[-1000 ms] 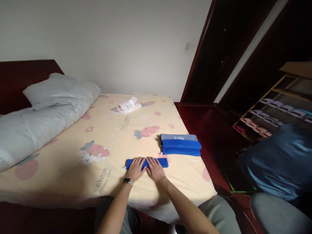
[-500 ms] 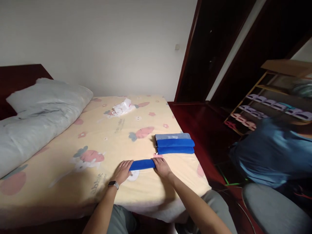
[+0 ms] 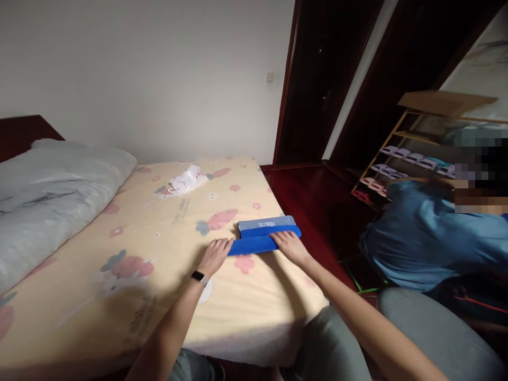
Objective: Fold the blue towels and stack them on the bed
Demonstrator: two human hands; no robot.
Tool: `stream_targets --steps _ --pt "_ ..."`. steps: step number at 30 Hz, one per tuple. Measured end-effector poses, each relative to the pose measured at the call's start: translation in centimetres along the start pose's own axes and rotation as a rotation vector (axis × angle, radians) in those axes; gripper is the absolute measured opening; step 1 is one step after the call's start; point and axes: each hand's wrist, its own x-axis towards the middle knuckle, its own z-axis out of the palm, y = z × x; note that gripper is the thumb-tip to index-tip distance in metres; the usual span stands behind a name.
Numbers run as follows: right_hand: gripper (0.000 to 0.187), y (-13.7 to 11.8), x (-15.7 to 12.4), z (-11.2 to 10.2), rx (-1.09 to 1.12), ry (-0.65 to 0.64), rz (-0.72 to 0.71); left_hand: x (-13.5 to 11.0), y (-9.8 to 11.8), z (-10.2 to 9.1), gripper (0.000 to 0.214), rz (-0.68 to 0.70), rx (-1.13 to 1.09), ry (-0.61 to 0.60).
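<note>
A narrow, folded blue cloth (image 3: 252, 245) stretches between my two hands at the near side of a row of folded cloths. My left hand (image 3: 216, 255) grips its left end, fingers curled over the top. At the right end, my right hand (image 3: 291, 246) holds it the same way. Just beyond lies another folded blue cloth (image 3: 260, 231), partly covered by my right fingers. Behind that sits a grey folded cloth (image 3: 248, 224) with white lettering. Whatever lies beneath the held cloth is hidden.
The bed (image 3: 170, 296) has a yellow patterned sheet. A crumpled white plastic bag (image 3: 188, 180) lies farther back, and a grey quilt (image 3: 59, 196) at the left. Right of the bed are a person in blue (image 3: 428, 238), a grey rounded seat (image 3: 428, 323) and a shoe rack (image 3: 387, 145).
Both hands have carried the blue cloth forward and to the right, from the bare sheet to the folded cloths. The view has shifted to the right.
</note>
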Motion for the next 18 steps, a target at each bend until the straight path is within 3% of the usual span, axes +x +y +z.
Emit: stream_targets --steps 3,5,7,10,12,15,18 --pt "0.049 5.9 2.6 -1.8 -0.042 0.051 0.050 7.7 1.3 0.3 0.056 0.002 -0.001 0.084" --pt "0.050 9.1 3.8 -1.1 -0.053 0.063 0.087 11.5 1.8 1.8 0.054 -0.015 -0.006 0.102" --pt "0.054 11.3 4.3 1.0 -0.037 0.030 0.126 13.7 2.1 4.2 0.054 -0.042 -0.022 0.065" --pt "0.065 12.9 4.0 4.9 0.043 -0.132 0.163 14.5 1.9 7.8 0.060 -0.070 -0.041 -0.082" --pt "0.072 13.2 3.4 6.7 0.102 -0.220 0.184 14.3 1.5 8.9 0.069 -0.064 -0.041 -0.189" --pt "0.074 13.3 3.1 7.1 0.138 -0.279 0.219 13.9 0.7 8.3 0.085 -0.030 -0.074 -0.276" --pt "0.078 13.4 3.4 5.4 0.156 -0.325 0.216 11.6 0.1 7.1 0.087 -0.117 -0.128 -0.153"
